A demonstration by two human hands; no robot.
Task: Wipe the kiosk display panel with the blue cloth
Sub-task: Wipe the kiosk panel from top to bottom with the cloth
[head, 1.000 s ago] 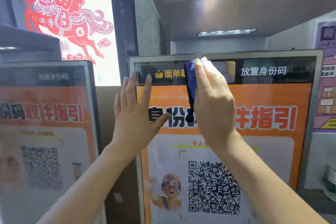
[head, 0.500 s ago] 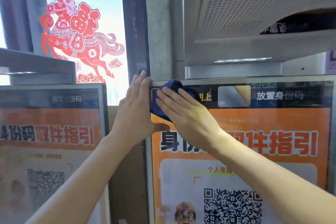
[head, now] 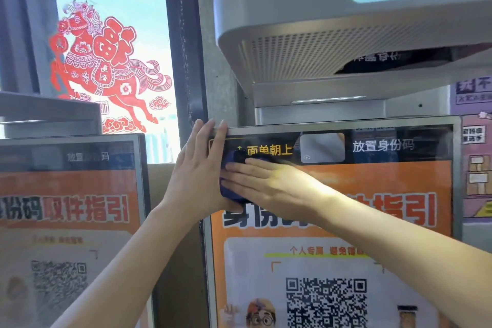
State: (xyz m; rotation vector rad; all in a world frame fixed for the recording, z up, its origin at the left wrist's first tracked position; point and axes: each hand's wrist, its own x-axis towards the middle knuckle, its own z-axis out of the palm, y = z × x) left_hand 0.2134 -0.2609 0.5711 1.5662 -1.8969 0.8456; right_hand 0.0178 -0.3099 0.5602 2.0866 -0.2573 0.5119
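The blue cloth [head: 231, 193] lies against the upper left corner of the kiosk display panel [head: 372, 181], mostly hidden under the right hand [head: 269, 184], whose straight fingers press it flat. The left hand [head: 198, 176], fingers extended, rests on the panel's top left edge. A second kiosk screen [head: 69, 221] stands left, below a red horse paper-cut [head: 103, 66].

Display panel [head: 399, 181] header: "面单朝上", "放置身份码"; QR code [head: 326, 301] below.

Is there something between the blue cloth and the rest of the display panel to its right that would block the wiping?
Nothing visible does. The right hand presses the blue cloth flat near the display panel's upper left corner; the left hand rests on the frame edge, outside that path.
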